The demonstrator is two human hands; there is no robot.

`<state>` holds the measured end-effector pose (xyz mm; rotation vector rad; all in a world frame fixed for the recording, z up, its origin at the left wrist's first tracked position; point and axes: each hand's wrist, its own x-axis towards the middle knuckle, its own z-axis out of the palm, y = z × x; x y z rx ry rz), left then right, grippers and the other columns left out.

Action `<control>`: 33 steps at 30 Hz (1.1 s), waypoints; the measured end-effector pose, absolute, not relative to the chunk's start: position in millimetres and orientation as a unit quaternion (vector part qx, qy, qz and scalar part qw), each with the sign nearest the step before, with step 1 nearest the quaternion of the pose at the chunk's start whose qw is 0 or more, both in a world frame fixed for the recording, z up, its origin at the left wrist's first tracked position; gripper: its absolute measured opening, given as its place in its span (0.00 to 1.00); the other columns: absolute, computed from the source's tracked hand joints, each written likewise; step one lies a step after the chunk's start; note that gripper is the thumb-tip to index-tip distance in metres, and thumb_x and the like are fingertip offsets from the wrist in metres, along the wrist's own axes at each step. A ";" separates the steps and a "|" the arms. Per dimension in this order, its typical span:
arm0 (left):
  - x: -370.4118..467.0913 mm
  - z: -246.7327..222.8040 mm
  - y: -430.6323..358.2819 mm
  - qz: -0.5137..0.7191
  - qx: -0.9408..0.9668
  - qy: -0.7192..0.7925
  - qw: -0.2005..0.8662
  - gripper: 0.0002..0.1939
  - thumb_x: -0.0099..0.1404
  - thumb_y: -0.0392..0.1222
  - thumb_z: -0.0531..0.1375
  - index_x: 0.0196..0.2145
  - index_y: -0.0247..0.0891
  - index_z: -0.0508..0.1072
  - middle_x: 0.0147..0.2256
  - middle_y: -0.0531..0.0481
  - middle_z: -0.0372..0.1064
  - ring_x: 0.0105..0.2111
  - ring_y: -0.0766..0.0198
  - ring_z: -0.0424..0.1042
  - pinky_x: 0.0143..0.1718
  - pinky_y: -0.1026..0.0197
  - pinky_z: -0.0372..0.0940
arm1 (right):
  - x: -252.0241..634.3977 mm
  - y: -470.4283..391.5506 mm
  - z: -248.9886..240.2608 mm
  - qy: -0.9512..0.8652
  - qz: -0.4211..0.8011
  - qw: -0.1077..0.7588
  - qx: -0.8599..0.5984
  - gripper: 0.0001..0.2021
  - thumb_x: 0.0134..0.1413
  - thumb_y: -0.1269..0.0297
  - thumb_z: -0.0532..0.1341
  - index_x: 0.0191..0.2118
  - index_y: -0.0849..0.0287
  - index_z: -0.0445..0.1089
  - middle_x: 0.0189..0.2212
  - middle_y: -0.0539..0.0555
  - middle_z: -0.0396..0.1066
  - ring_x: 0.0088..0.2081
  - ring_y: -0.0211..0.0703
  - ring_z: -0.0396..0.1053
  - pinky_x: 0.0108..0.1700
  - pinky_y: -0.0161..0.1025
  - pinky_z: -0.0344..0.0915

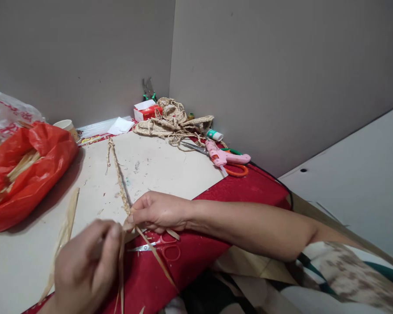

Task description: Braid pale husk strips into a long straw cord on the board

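A long thin straw braid runs across the pale board toward me. My right hand pinches its near end, where loose flat straw strips fan out over the red cloth. My left hand, low in the view, grips one or two of those strips just left of the right hand. Small red-handled scissors lie on the cloth under the strips.
A red plastic bag with straw sits at left, a white bag and a paper cup behind it. At the back lie woven straw pieces, a pink glue gun, orange-handled scissors, a small red-white box.
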<state>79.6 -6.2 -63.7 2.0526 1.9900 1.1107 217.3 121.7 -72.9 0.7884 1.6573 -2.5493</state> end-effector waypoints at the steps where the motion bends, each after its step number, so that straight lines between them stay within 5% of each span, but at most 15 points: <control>1: 76.2 -62.8 -1.8 0.396 0.585 0.701 0.101 0.05 0.64 0.42 0.57 0.32 0.41 0.70 0.24 0.54 0.70 0.24 0.66 0.69 0.27 0.65 0.61 | 217.4 122.0 -72.1 0.522 -0.817 0.001 0.244 0.09 0.54 0.71 0.57 0.24 0.64 0.67 0.08 0.39 0.45 0.12 0.27 0.38 0.13 0.28 0.37; 5: 65.8 -67.7 15.1 0.477 0.311 0.694 0.441 0.13 0.58 0.49 0.62 0.38 0.39 0.74 0.32 0.49 0.76 0.36 0.59 0.75 0.37 0.63 0.67 | 217.4 123.2 -70.4 0.519 -0.825 0.012 0.225 0.09 0.57 0.70 0.56 0.27 0.64 0.68 0.08 0.38 0.44 0.12 0.27 0.37 0.14 0.28 0.36; 8: 64.3 -73.1 15.2 0.464 0.265 0.627 0.566 0.11 0.59 0.47 0.61 0.36 0.38 0.76 0.28 0.50 0.74 0.29 0.63 0.73 0.33 0.64 0.68 | 217.5 124.7 -71.1 0.528 -0.820 0.020 0.219 0.09 0.57 0.71 0.55 0.27 0.65 0.67 0.09 0.39 0.47 0.12 0.28 0.39 0.15 0.29 0.37; 11: 65.6 -72.4 10.5 0.428 0.278 0.637 0.578 0.13 0.57 0.49 0.63 0.34 0.36 0.77 0.21 0.51 0.69 0.21 0.65 0.68 0.22 0.66 0.63 | 218.7 128.0 -73.0 0.561 -0.801 0.019 0.210 0.08 0.56 0.68 0.57 0.27 0.64 0.67 0.09 0.39 0.47 0.13 0.28 0.40 0.15 0.30 0.37; 18: 65.1 -67.7 16.5 0.368 0.363 0.648 0.559 0.16 0.57 0.54 0.63 0.30 0.37 0.75 0.19 0.55 0.63 0.19 0.69 0.59 0.19 0.68 0.56 | 221.6 130.9 -69.7 0.806 -0.569 0.011 0.164 0.08 0.56 0.71 0.54 0.28 0.64 0.67 0.20 0.46 0.60 0.23 0.29 0.55 0.27 0.30 0.52; 24: 62.4 -73.5 20.3 0.332 0.415 0.630 0.566 0.18 0.59 0.56 0.61 0.25 0.36 0.70 0.19 0.55 0.60 0.17 0.71 0.52 0.16 0.70 0.49 | 223.4 121.6 -66.7 0.914 -0.370 -0.022 0.165 0.10 0.57 0.67 0.52 0.26 0.62 0.63 0.22 0.49 0.60 0.25 0.34 0.51 0.29 0.34 0.50; 33: 67.4 -75.7 13.0 0.361 0.364 0.645 0.567 0.19 0.60 0.56 0.60 0.24 0.36 0.68 0.19 0.57 0.55 0.18 0.72 0.49 0.17 0.70 0.48 | 231.9 122.4 -53.1 0.920 -0.347 -0.021 0.182 0.11 0.58 0.65 0.51 0.26 0.62 0.63 0.22 0.50 0.60 0.25 0.34 0.50 0.28 0.34 0.47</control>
